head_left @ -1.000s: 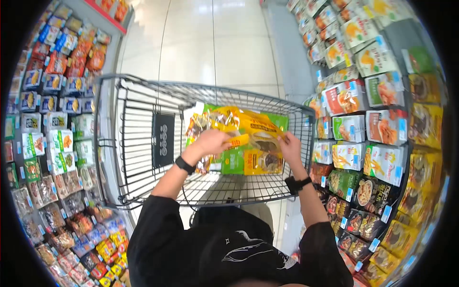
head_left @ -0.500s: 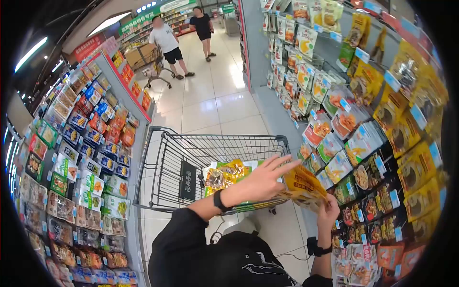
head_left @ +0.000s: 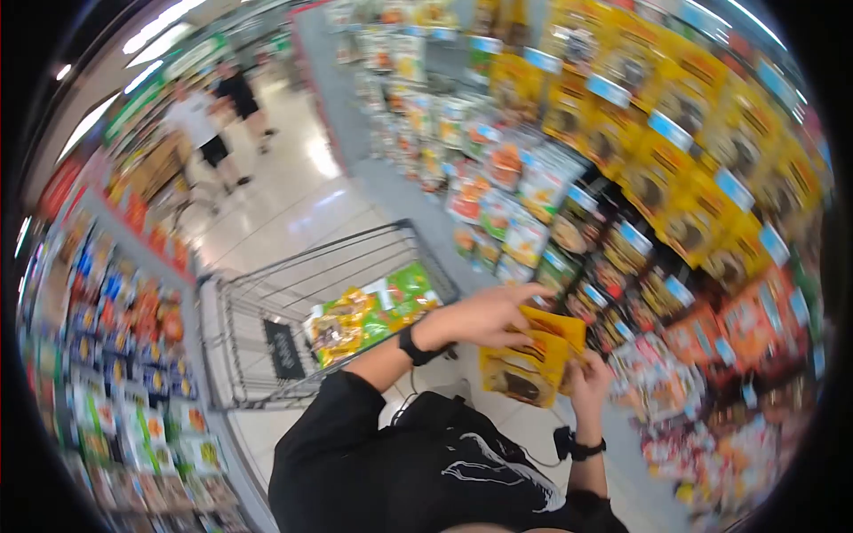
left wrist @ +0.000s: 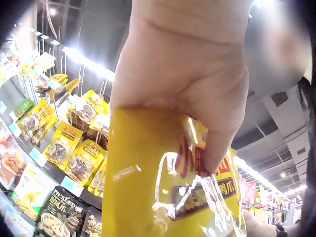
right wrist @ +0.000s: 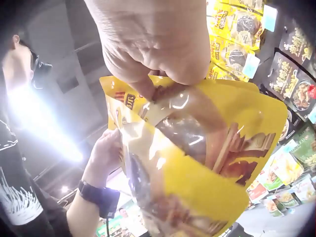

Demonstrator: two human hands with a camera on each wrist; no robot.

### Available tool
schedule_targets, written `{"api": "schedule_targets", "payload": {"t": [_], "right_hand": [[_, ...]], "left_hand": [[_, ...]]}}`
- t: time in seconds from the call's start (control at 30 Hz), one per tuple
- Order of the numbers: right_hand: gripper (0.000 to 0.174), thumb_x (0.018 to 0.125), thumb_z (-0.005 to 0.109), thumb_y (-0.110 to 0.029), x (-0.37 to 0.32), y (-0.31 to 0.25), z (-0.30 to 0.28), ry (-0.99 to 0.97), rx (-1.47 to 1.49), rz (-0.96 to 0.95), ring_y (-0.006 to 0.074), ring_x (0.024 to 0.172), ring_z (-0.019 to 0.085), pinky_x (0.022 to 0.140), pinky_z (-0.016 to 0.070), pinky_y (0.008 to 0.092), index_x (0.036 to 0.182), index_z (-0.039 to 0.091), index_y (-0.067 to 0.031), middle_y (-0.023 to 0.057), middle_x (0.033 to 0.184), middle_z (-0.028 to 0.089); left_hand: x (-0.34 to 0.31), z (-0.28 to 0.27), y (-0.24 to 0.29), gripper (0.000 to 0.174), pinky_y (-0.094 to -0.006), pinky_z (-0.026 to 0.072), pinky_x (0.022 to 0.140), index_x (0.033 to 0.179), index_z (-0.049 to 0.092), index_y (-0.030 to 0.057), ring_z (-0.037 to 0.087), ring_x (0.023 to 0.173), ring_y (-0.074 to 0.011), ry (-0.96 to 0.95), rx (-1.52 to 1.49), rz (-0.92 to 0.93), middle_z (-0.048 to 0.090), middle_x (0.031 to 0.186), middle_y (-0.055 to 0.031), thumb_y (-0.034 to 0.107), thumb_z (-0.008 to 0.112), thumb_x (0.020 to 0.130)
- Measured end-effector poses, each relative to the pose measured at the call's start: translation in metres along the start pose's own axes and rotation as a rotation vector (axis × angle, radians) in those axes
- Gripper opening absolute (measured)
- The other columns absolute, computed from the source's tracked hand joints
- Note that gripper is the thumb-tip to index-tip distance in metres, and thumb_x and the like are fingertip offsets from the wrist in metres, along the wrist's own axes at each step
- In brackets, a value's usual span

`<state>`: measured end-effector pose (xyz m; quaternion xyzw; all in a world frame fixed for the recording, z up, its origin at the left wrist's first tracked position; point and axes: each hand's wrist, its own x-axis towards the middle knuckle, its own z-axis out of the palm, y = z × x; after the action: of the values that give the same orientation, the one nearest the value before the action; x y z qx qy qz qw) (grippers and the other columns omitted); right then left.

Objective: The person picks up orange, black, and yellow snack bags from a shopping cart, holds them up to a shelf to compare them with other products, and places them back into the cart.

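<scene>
Two yellow snack bags with clear windows are between my hands, out past the cart's right side. The front bag (head_left: 522, 369) hangs nearer my body, and the other bag (head_left: 560, 327) shows behind it. My left hand (head_left: 490, 315) grips the top; in the left wrist view its thumb presses the printed yellow front (left wrist: 143, 197). In the head view the left index finger points out toward the shelves. My right hand (head_left: 588, 384) pinches the bags' right edge. The right wrist view shows the bags fanned apart below that hand (right wrist: 153, 44), its fingertips partly hidden by the film.
A wire shopping cart (head_left: 311, 244) stands at my left with green and yellow packs (head_left: 404, 293) inside. Yellow bags (head_left: 684, 169) hang on the right shelving, above orange packs (head_left: 760, 315). Another shelf (head_left: 133, 355) lines the left. Two people (head_left: 206, 133) stand down the aisle.
Both hands have carried the yellow bags from over the cart to its right side. My view has swung right toward the hanging yellow bags, and the two bags now show separately.
</scene>
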<state>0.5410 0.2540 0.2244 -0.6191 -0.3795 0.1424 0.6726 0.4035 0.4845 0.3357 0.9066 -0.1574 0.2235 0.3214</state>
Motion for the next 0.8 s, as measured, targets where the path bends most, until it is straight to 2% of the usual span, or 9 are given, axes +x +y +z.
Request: {"api": "schedule_targets", "payload": {"t": [0.07, 0.13, 0.33, 0.4, 0.6, 0.67, 0.7, 0.77, 0.8], "right_hand": [[0.009, 0.086, 0.057, 0.003, -0.011, 0.007, -0.014, 0.016, 0.038, 0.215, 0.0039, 0.072, 0.054, 0.061, 0.0422, 0.0181, 0.095, 0.060, 0.0019, 0.0004, 0.086, 0.060], [0.009, 0.086, 0.057, 0.002, -0.010, -0.003, -0.011, 0.154, 0.061, 0.162, 0.0027, 0.068, 0.052, 0.058, 0.0406, 0.0177, 0.094, 0.060, 0.0013, -0.0016, 0.081, 0.059], [0.016, 0.086, 0.061, -0.008, -0.013, 0.004, -0.043, 0.230, -0.023, 0.323, 0.0049, 0.073, 0.055, 0.061, 0.0435, 0.0200, 0.098, 0.060, 0.0031, -0.0003, 0.086, 0.062], [0.025, 0.084, 0.065, -0.013, 0.009, -0.017, -0.039, 0.311, 0.190, 0.048, 0.0082, 0.076, 0.057, 0.065, 0.0463, 0.0236, 0.103, 0.059, 0.0019, 0.0001, 0.087, 0.063], [0.031, 0.082, 0.066, -0.008, 0.045, -0.017, -0.065, 0.327, -0.171, 0.208, 0.0090, 0.078, 0.057, 0.070, 0.0473, 0.0250, 0.110, 0.057, 0.0022, 0.0046, 0.089, 0.065], [0.030, 0.083, 0.065, -0.007, 0.054, -0.016, -0.069, 0.447, -0.220, 0.107, 0.0083, 0.077, 0.057, 0.069, 0.0467, 0.0242, 0.110, 0.057, 0.0014, 0.0035, 0.089, 0.064], [0.027, 0.084, 0.063, -0.006, 0.057, -0.014, -0.072, 0.507, -0.200, 0.127, 0.0086, 0.079, 0.058, 0.070, 0.0466, 0.0237, 0.109, 0.057, 0.0013, 0.0035, 0.092, 0.064], [0.025, 0.084, 0.063, -0.006, 0.065, -0.009, -0.082, 0.606, -0.108, 0.106, 0.0089, 0.080, 0.058, 0.071, 0.0465, 0.0235, 0.107, 0.057, 0.0014, 0.0040, 0.093, 0.064], [0.024, 0.084, 0.063, -0.006, 0.070, -0.008, -0.087, 0.714, -0.007, 0.074, 0.0092, 0.081, 0.058, 0.071, 0.0464, 0.0234, 0.106, 0.057, 0.0015, 0.0044, 0.095, 0.064]], "left_hand": [[0.013, 0.015, -0.018, 0.022, -0.0388, 0.0454, 0.062, 0.072, 0.066, 0.0014, 0.059, 0.074, -0.0326, -0.134, -0.123, -0.015, 0.062, 0.098, -0.0177, 0.022, 0.069, 0.077], [0.031, 0.026, -0.028, 0.021, -0.0380, 0.0436, 0.054, 0.073, 0.066, 0.0008, 0.057, 0.063, -0.0327, -0.169, -0.116, -0.013, 0.059, 0.070, -0.0169, 0.021, 0.069, 0.078], [0.085, 0.059, -0.058, 0.018, -0.0373, 0.0411, 0.050, 0.076, 0.066, 0.0010, 0.054, 0.053, -0.0336, -0.280, -0.197, -0.048, 0.054, 0.059, -0.0172, 0.018, 0.068, 0.077], [0.113, 0.068, -0.063, 0.018, -0.0372, 0.0413, 0.050, 0.077, 0.066, 0.0010, 0.055, 0.054, -0.0331, -0.325, -0.245, 0.002, 0.055, 0.060, -0.0175, 0.019, 0.068, 0.077], [0.175, 0.075, -0.084, 0.021, -0.0389, 0.0447, 0.056, 0.069, 0.064, -0.0006, 0.057, 0.061, -0.0337, -0.381, -0.278, 0.186, 0.058, 0.067, -0.0175, 0.019, 0.067, 0.077], [0.187, 0.079, -0.097, 0.029, -0.0365, 0.0481, 0.076, 0.089, 0.068, 0.0018, 0.061, 0.088, -0.0336, -0.171, -0.410, 0.338, 0.061, 0.098, -0.0195, 0.027, 0.071, 0.075], [0.193, 0.074, -0.101, 0.029, -0.0365, 0.0481, 0.076, 0.089, 0.068, 0.0018, 0.061, 0.088, -0.0336, -0.162, -0.416, 0.330, 0.061, 0.098, -0.0195, 0.027, 0.071, 0.075], [0.202, 0.062, -0.106, 0.067, -0.0397, 0.0374, 0.098, 0.125, 0.052, 0.0036, 0.047, 0.118, -0.0341, 0.169, -0.328, 0.264, 0.045, 0.130, -0.0183, 0.037, 0.075, 0.072], [0.201, 0.069, -0.113, 0.067, -0.0397, 0.0374, 0.098, 0.125, 0.052, 0.0036, 0.047, 0.118, -0.0341, 0.173, -0.331, 0.260, 0.045, 0.130, -0.0183, 0.037, 0.075, 0.072]]}}
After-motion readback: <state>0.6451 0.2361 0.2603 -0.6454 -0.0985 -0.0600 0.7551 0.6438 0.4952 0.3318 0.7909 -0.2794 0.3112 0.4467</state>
